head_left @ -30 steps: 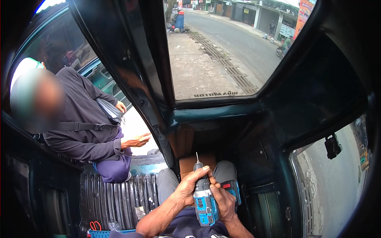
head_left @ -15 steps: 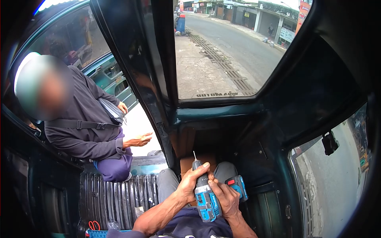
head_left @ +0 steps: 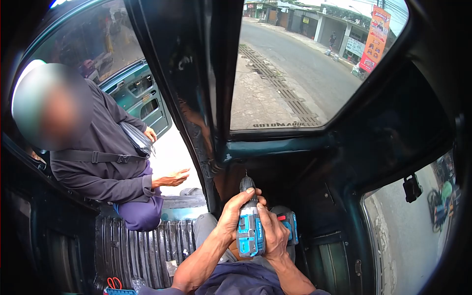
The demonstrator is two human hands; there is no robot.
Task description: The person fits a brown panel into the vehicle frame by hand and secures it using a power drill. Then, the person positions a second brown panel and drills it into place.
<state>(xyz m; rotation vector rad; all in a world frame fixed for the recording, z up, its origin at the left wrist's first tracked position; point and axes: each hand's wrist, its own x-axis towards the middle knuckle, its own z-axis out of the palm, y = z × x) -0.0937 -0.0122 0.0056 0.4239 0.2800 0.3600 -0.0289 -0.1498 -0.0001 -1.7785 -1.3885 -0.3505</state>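
Observation:
A blue and black cordless drill (head_left: pixel 251 235) is held in front of my lap, its chuck (head_left: pixel 247 184) and thin bit (head_left: pixel 246 173) pointing away from me. From the left, my left hand (head_left: pixel 231 215) is closed around the front of the drill body, thumb lying just behind the chuck. My right hand (head_left: pixel 274 233) is closed on the drill's right side, around the handle, which the fingers mostly hide. Beyond that hand the blue and black battery (head_left: pixel 289 227) with a red tab shows at the handle's end.
A seated person in a dark jacket (head_left: pixel 105 169) is at the left by the open doorway. A ribbed metal floor (head_left: pixel 142 248) lies below, with orange-handled scissors (head_left: pixel 114 282) and a blue tray (head_left: pixel 120 291). Dark vehicle panels surround me; a window (head_left: pixel 290 73) faces the street.
Both hands have turned the drill slightly, so its bit now points straighter ahead and sits higher in view. My grip stays on it. The camera view has shifted a little.

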